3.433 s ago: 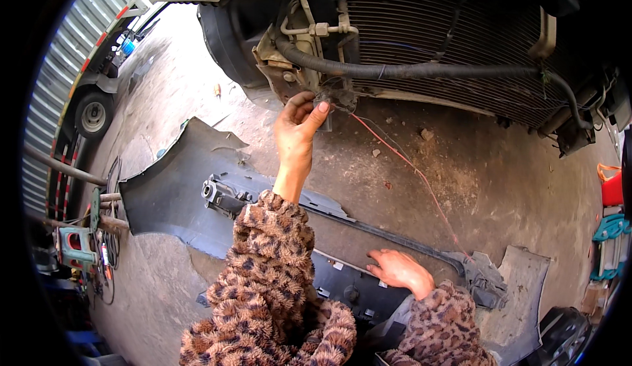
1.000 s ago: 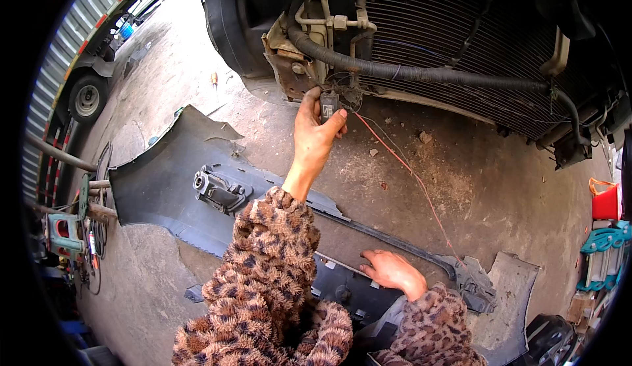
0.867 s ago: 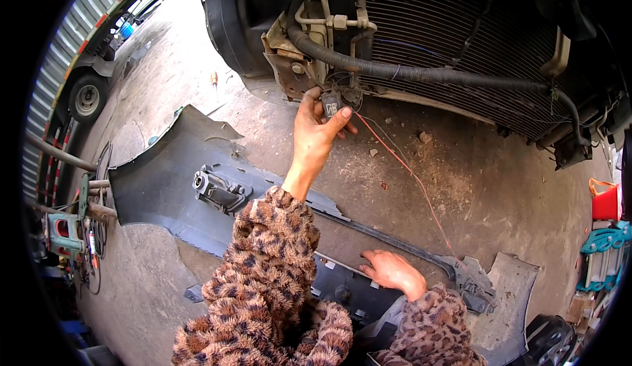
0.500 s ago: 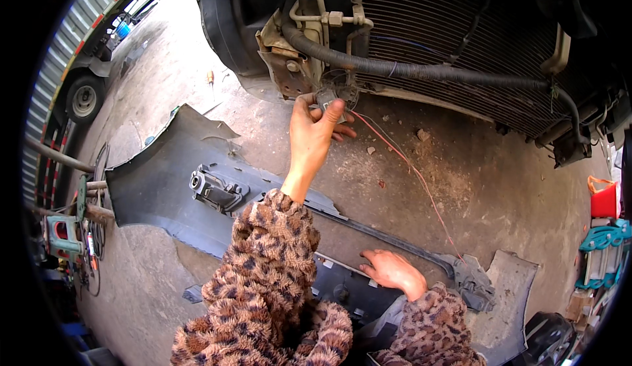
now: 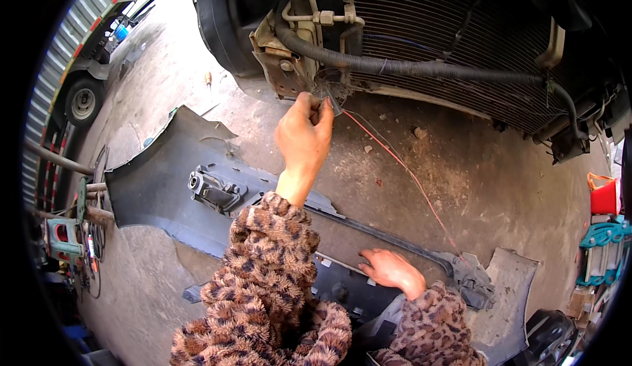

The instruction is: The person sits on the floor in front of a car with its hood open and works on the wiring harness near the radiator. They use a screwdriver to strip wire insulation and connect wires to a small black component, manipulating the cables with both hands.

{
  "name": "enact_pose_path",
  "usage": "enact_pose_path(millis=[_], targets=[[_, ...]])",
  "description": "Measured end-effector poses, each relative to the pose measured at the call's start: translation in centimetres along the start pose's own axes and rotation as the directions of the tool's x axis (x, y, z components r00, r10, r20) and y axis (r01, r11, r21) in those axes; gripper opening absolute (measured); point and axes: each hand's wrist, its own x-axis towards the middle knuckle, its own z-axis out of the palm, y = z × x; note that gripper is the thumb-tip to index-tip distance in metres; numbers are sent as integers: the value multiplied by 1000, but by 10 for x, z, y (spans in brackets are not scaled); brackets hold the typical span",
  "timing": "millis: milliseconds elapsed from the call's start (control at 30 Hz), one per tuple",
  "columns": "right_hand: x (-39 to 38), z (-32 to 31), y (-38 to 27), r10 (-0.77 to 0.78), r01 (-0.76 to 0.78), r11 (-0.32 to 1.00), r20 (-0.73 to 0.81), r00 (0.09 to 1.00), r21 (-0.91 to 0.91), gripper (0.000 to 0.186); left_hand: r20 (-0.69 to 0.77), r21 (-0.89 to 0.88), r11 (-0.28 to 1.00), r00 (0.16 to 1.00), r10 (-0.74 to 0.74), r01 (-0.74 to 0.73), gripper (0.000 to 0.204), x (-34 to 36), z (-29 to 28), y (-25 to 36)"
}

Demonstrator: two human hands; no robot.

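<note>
Reaching up to the front of a vehicle, my left hand [image 5: 304, 132] has its thumb and fingers closed on a small flat grey piece [image 5: 334, 105]. A thin red wire [image 5: 408, 162] trails from beside that piece down to the right end of a dark bumper cover on the floor. Tangled thin wires sit just beyond my fingertips, under a rusty metal bracket [image 5: 284, 70]. My right hand [image 5: 394, 272] hangs low, fingers loosely stretched and apart, over the near edge of the bumper cover [image 5: 158, 182]. It holds nothing visible.
Above hang a ribbed black hose [image 5: 421, 70] and the finned radiator [image 5: 421, 24]. A black lamp-like unit [image 5: 216, 188] lies on the bumper cover. A screwdriver [image 5: 208, 78] lies on the floor at far left. A red bucket [image 5: 604, 196] stands at right, a truck wheel [image 5: 83, 103] at left.
My left fingers have drawn together from a wider grasp, and the small grey piece has turned edge-on. The view has shifted slightly. My right hand stays where it was.
</note>
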Motion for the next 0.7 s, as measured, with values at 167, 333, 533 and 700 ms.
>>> enact_pose_path(millis=[167,333,533,700], targets=[[-3,2,2,4,-4,1000,-10,1000,-12,29,-2,-37,997,998,-63,63,24,2,2,9],[-5,-1,1,2,-2,1000,-19,1000,-10,28,-21,24,993,993,-114,114,23,10,4,16],[-6,-2,0,26,-26,1000,52,998,-9,37,-136,92,990,984,117,-104,10,11,14,17],[-10,-1,1,5,-5,1000,-39,999,-14,28,-34,60,995,996,88,-86,11,-22,19,-4]])
